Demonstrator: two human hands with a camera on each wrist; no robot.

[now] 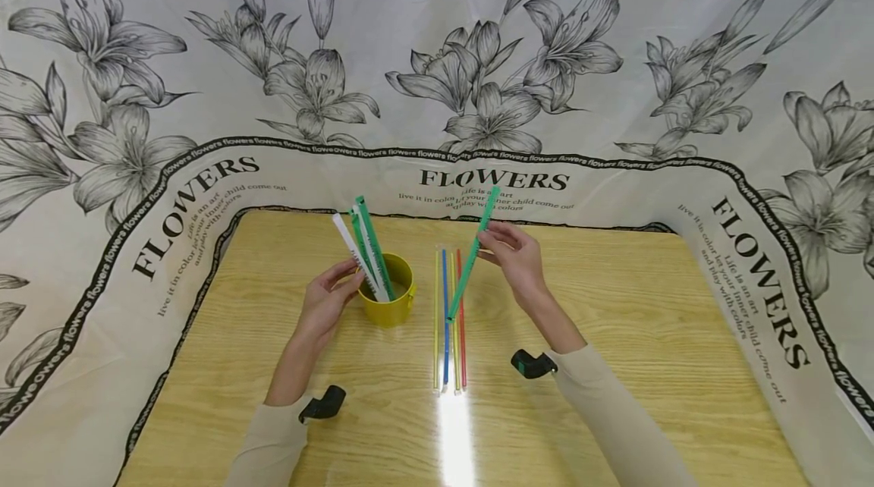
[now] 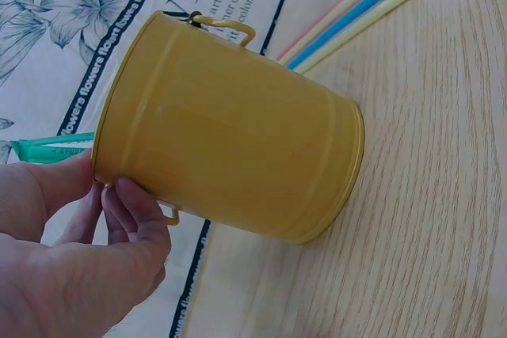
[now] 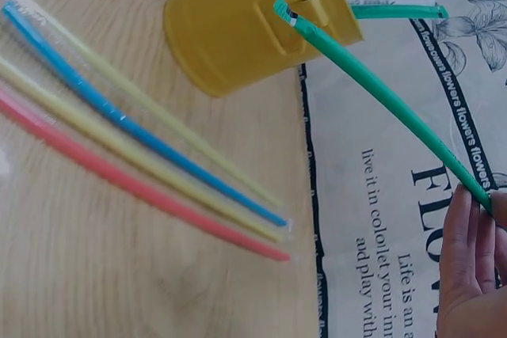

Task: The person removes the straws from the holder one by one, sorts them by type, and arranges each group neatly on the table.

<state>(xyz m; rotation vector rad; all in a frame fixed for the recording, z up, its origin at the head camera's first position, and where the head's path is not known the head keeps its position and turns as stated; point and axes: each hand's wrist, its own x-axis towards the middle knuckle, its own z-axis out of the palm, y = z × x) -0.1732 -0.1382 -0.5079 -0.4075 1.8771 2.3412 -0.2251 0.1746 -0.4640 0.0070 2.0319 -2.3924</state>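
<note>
My left hand point(image 1: 326, 302) pinches the rim of a small yellow metal bucket point(image 1: 386, 312) that stands upright on the table, with the thumb outside in the left wrist view. Several paper-wrapped straws lean in the bucket, green ones point(image 1: 375, 244) and a white one point(image 1: 354, 250). Between its thumb and fingers, my right hand point(image 1: 520, 263) holds one green wrapped straw point(image 3: 388, 99) by its upper part. That straw slants down over a row of clear-wrapped straws on the table: yellow point(image 1: 436, 320), blue point(image 1: 446, 343) and red point(image 1: 463, 354).
The wood-grain table point(image 1: 614, 320) ends at a white cloth point(image 1: 328, 183) printed with flowers and lettering, which stands up around the back and sides. A bright light reflection point(image 1: 456, 434) lies on the tabletop near the front. A dark device sits at each wrist.
</note>
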